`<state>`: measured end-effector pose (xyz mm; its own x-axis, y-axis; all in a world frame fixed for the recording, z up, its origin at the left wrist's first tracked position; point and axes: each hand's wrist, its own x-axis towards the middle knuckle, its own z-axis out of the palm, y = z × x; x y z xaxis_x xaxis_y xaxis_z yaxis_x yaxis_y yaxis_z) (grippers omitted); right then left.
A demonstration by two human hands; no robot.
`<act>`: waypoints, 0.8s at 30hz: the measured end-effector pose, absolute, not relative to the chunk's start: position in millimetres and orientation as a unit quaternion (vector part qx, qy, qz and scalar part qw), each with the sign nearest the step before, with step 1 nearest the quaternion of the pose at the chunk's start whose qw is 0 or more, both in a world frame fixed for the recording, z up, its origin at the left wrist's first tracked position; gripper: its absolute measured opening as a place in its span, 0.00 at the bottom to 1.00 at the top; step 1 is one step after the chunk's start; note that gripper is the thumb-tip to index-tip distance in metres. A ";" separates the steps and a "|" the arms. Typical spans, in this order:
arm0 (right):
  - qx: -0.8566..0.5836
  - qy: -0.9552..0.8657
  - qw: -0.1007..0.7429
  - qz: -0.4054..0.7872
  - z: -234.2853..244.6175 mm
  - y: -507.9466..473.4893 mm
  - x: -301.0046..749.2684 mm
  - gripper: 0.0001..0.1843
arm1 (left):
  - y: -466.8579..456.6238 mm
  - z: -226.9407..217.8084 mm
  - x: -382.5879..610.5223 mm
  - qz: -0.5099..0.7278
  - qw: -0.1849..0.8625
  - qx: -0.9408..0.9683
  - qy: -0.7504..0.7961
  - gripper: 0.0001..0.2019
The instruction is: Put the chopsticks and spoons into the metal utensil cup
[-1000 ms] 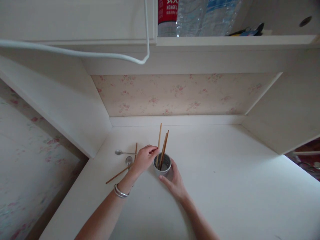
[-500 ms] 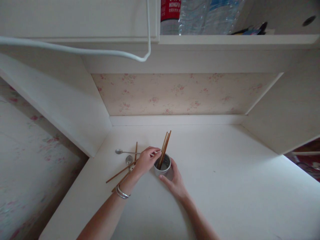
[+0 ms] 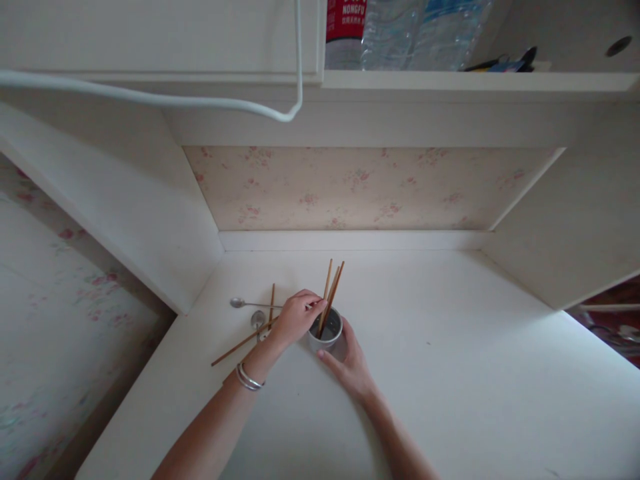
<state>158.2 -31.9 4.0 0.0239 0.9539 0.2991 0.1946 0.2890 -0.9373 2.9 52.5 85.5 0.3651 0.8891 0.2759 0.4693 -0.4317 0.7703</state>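
My left hand [image 3: 299, 316] reaches over the rim of a small grey metal cup [image 3: 325, 343], its thumb and fingers pinched on a chopstick [image 3: 327, 279] that stands in the cup. More wooden chopsticks [image 3: 340, 275] lean beside it, tilted to the right. Curled around the cup's right and near side is my right hand [image 3: 353, 368], gripping it on the table. To the left lie a long-handled spoon [image 3: 237, 303], a small round metal piece [image 3: 258, 319] and loose chopsticks [image 3: 243, 343]. My left hand and forearm cover parts of these.
The white tabletop [image 3: 450, 353] runs back to a floral panel [image 3: 350, 190], between side boards. Overhead is a shelf [image 3: 475, 80] with plastic bottles [image 3: 390, 37]. A white cable [image 3: 200, 102] hangs at upper left.
My left hand has shifted slightly right at the cup. The chopstick by its fingers now stands more upright, spread apart from the others. My right hand stays on the cup.
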 end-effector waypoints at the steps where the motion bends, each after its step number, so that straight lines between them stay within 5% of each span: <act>1: -0.480 -0.602 0.531 0.354 2.9 -31.9 158.5 0.41 | 51.5 86.3 2.3 0.349 0.299 0.771 0.441 0.16; 11: -0.486 -0.620 0.507 0.349 -3.8 -30.3 160.5 0.43 | 50.9 92.1 -0.2 0.344 0.252 0.794 0.434 0.15; 24: -0.508 -0.635 0.484 0.323 -9.8 -29.5 162.3 0.39 | 49.2 76.1 -0.2 0.361 0.351 0.742 0.442 0.16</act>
